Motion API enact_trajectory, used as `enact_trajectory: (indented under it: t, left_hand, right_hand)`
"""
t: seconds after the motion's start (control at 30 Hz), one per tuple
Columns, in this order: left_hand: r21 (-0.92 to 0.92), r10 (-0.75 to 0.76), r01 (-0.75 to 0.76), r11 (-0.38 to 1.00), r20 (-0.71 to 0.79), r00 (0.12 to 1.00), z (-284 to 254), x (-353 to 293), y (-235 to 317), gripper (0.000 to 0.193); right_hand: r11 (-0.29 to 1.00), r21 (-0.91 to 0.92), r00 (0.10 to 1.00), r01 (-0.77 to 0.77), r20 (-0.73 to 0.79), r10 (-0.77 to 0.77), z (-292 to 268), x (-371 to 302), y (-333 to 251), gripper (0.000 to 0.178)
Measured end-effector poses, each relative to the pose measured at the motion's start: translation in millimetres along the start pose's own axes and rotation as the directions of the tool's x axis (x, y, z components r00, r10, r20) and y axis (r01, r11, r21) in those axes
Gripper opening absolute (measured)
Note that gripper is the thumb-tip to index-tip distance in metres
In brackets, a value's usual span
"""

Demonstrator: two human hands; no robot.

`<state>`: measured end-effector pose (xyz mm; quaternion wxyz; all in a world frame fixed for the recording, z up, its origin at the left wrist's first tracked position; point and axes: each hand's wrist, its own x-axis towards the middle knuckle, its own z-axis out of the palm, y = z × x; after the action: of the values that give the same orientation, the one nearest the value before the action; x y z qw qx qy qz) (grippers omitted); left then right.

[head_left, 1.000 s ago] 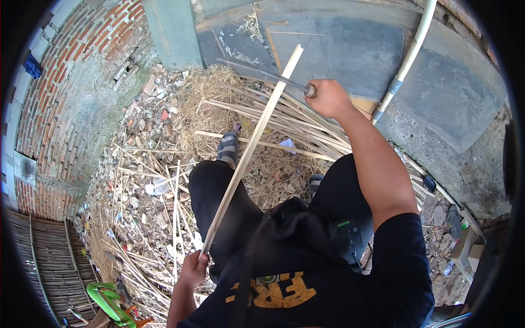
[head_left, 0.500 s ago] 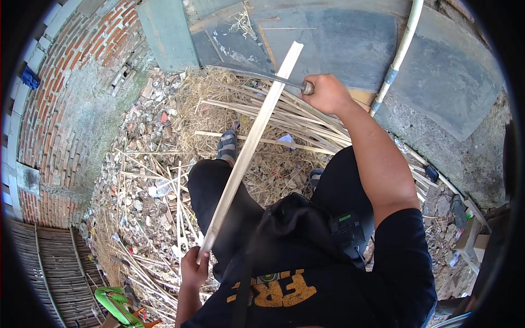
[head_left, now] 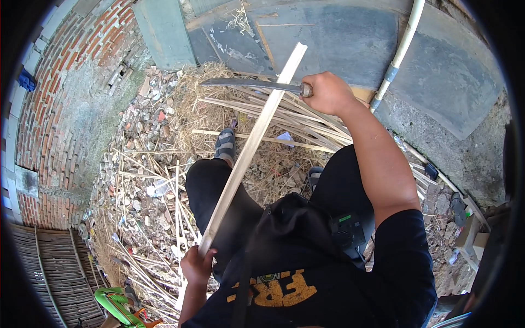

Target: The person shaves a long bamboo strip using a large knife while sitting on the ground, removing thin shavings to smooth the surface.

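My left hand grips the near end of a long pale bamboo slat that slants up and away over my left knee. My right hand is closed around the handle of a long grey blade. The blade lies across the slat near its far end, pointing left. My legs in dark trousers and grey sandals are below the slat. A black bag hangs at my chest.
A heap of split bamboo strips and dry straw covers the rubble ground. A brick wall curves at the left, concrete slabs and a white pipe lie ahead. A woven mat and a green object sit lower left.
My right hand has drawn the blade nearer along the slat, and the blade now shows full length across it. The left hand keeps its grip on the slat's near end.
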<state>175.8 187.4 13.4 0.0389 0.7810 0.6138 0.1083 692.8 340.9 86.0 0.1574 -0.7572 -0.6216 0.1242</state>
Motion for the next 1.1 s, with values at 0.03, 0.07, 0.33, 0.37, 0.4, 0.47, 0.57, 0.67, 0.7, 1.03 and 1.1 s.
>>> enact_trajectory:
  t: [0.03,0.07,0.33,0.37,0.4,0.47,0.57,0.67,0.7,1.03,1.1]
  left_hand:
    - [-0.010,-0.003,0.003,1.000,-0.017,1.000,2,-2,-2,0.047]
    - [-0.020,-0.007,0.006,1.000,-0.033,0.999,4,-3,-3,0.048]
    - [0.045,0.043,-0.038,0.998,-0.119,0.992,28,-4,-17,0.059]
    - [0.052,0.058,-0.050,0.997,-0.150,0.987,31,-5,-18,0.061]
    - [0.049,0.059,-0.052,0.997,-0.146,0.988,33,-3,-19,0.061]
    - [0.065,0.124,-0.114,0.991,-0.189,0.974,34,5,-20,0.063]
    - [0.069,0.079,-0.071,0.995,-0.130,0.988,26,0,-15,0.063]
    - [0.095,0.074,-0.062,0.994,-0.130,0.989,29,-4,-18,0.063]
    - [0.095,0.072,-0.061,0.994,-0.127,0.989,31,-3,-19,0.063]
    - [0.111,0.064,-0.050,0.993,-0.118,0.991,16,-4,-8,0.055]
    - [0.132,0.051,-0.030,0.991,-0.155,0.987,15,-4,-7,0.055]
  right_hand:
    - [1.000,-0.001,1.000,-0.002,0.002,0.002,1,0,2,0.030]
    - [1.000,-0.002,1.000,-0.010,-0.011,0.010,3,2,5,0.029]
    - [0.985,-0.170,0.999,0.044,-0.006,-0.045,5,1,-2,0.028]
    - [0.996,-0.085,1.000,0.007,-0.004,-0.007,4,7,5,0.027]
    - [0.999,0.000,0.999,-0.037,0.001,0.037,2,8,9,0.026]
    - [0.997,-0.036,0.996,-0.072,0.042,0.074,4,7,7,0.027]
    - [0.992,-0.106,0.996,-0.068,0.051,0.074,3,3,-4,0.028]
    - [0.982,-0.188,0.999,-0.024,0.039,0.031,-3,-4,-17,0.028]
    - [0.972,-0.236,0.999,-0.006,0.045,0.018,-4,-6,-19,0.028]
    - [0.972,-0.229,0.997,-0.058,0.027,0.065,-3,-4,-9,0.026]
    - [0.987,-0.138,0.996,-0.078,0.041,0.085,-5,-1,-2,0.027]
